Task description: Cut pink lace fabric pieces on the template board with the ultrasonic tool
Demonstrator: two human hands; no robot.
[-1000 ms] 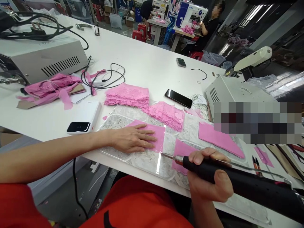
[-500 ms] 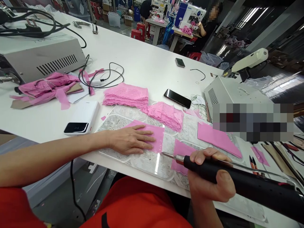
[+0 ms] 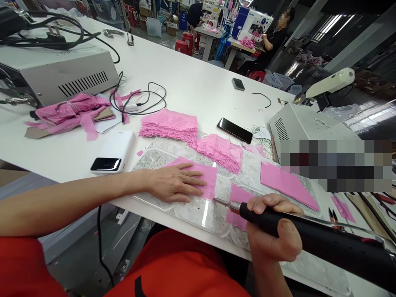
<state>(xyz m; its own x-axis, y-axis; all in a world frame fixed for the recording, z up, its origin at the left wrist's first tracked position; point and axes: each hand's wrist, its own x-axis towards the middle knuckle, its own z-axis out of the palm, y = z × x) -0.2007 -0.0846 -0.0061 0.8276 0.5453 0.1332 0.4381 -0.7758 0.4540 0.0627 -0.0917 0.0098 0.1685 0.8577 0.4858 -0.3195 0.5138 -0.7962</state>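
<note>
— My right grip [image 3: 272, 243] is clenching a tool [image 3: 328, 243] by its thick black handle, the fingers curling over the top and the thumb pressing along the side.

— And the left hand [image 3: 173, 182]?

— It's grasping nothing. It's lying palm down with its fingers spreading across a pink sheet [image 3: 210, 179], and the forearm [image 3: 93, 194] is reaching in almost level from the left.

— Where is that sheet sitting?

— It's resting on a clear-edged board [image 3: 188, 216] near my side of the desk [image 3: 198, 78]. A second pink piece [image 3: 239, 194] is lying to its right, partly hiding behind the tool. The metal tip [image 3: 222, 202] is pointing left, ending right at the sheet's near right corner; I'm not managing to tell whether it's touching.

— What are you seeing differently from half a second ago?

— Very little. The whole view is shifting, so the phone [image 3: 235, 130] and white power bank [image 3: 116, 146] are appearing slightly farther right. Both hands are keeping their poses, and the tip is staying by that same corner.
</note>
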